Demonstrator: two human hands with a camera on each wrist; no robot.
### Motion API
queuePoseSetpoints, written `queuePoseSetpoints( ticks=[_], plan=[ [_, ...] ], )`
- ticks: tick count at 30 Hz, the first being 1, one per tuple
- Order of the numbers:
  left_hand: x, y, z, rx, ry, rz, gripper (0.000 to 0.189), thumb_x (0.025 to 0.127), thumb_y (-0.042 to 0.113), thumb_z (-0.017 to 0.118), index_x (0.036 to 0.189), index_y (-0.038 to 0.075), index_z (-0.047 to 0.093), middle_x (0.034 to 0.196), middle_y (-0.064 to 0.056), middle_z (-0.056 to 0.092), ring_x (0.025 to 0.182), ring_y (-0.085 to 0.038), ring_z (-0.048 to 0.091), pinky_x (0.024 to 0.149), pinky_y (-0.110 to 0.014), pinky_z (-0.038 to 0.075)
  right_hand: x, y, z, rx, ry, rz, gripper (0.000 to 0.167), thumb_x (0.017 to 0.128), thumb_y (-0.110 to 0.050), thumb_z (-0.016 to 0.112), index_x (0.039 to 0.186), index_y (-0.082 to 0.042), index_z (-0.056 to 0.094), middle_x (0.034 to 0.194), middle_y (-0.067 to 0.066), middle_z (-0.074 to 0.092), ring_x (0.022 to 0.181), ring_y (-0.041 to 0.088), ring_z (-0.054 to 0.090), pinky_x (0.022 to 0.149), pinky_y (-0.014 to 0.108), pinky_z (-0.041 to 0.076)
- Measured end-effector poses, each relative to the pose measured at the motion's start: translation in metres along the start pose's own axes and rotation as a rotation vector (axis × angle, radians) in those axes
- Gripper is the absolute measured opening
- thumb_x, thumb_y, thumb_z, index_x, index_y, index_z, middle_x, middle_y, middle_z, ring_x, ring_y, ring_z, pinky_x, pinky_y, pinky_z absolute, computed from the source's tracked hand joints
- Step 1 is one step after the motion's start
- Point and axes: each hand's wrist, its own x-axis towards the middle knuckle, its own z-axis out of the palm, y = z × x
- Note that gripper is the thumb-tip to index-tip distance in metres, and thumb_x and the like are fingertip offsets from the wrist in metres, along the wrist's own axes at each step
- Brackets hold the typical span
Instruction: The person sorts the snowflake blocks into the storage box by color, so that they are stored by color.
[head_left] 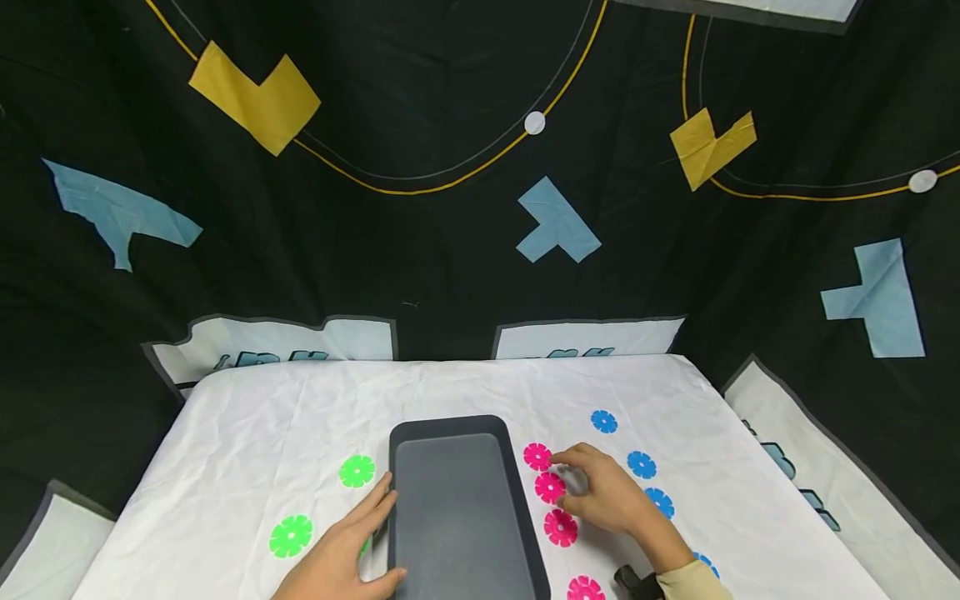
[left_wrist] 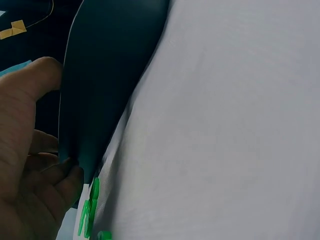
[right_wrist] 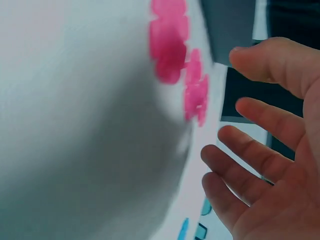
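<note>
A dark grey rectangular tray (head_left: 468, 512) lies on the white-covered table. Along its left edge my left hand (head_left: 347, 542) touches the rim, with fingertips at the far part and thumb nearer me; the left wrist view shows thumb and fingers against the tray's side wall (left_wrist: 107, 75). To the right of the tray, my right hand (head_left: 603, 490) hovers beside pink notched discs (head_left: 561, 527), its fingers spread and bent a little with nothing between them. In the right wrist view a gap shows between the fingertips and the pink discs (right_wrist: 170, 45).
Green notched discs (head_left: 291, 536) lie left of the tray, one partly hidden by the left hand. Blue discs (head_left: 642, 464) form a loose row at the right, partly behind the right forearm. A black patterned curtain (head_left: 420, 250) hangs behind the table.
</note>
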Motion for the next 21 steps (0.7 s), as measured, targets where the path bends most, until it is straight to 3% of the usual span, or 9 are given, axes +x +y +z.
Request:
queuePoseSetpoints(
  ticks=[8,16,21],
  plan=[
    [0.001,-0.002,-0.001,-0.006,-0.018,0.008,0.093,0.081,0.055,0.072,0.146,-0.003,0.039,0.160,-0.007,0.023,0.139,-0.027,0.032,0.097,-0.041,0.046,0.009,0.010,0.009,-0.090,-0.064,-0.073,0.041,0.071,-0.022,0.084,0.108,-0.010,0.071,0.097,-0.003,0.060,0.090,0.015,0.056,0.082,0.035,0.050],
    [0.002,-0.001,-0.002,-0.022,-0.063,-0.023,0.096,0.081,0.057,0.071,0.148,-0.002,0.037,0.161,-0.006,0.018,0.141,-0.027,0.029,0.098,-0.044,0.045,0.019,0.007,0.010,-0.113,-0.129,0.024,0.048,0.065,-0.028,0.088,0.104,-0.011,0.066,0.092,-0.005,0.055,0.084,0.012,0.052,0.073,0.031,0.051],
    [0.001,-0.002,-0.002,-0.012,-0.051,-0.023,0.096,0.081,0.058,0.071,0.148,-0.002,0.037,0.161,-0.006,0.019,0.141,-0.027,0.030,0.098,-0.044,0.045,0.024,0.004,0.012,-0.102,-0.146,0.049,0.046,0.062,-0.027,0.088,0.097,-0.013,0.062,0.089,-0.006,0.053,0.077,0.011,0.050,0.066,0.028,0.049]
  ],
)
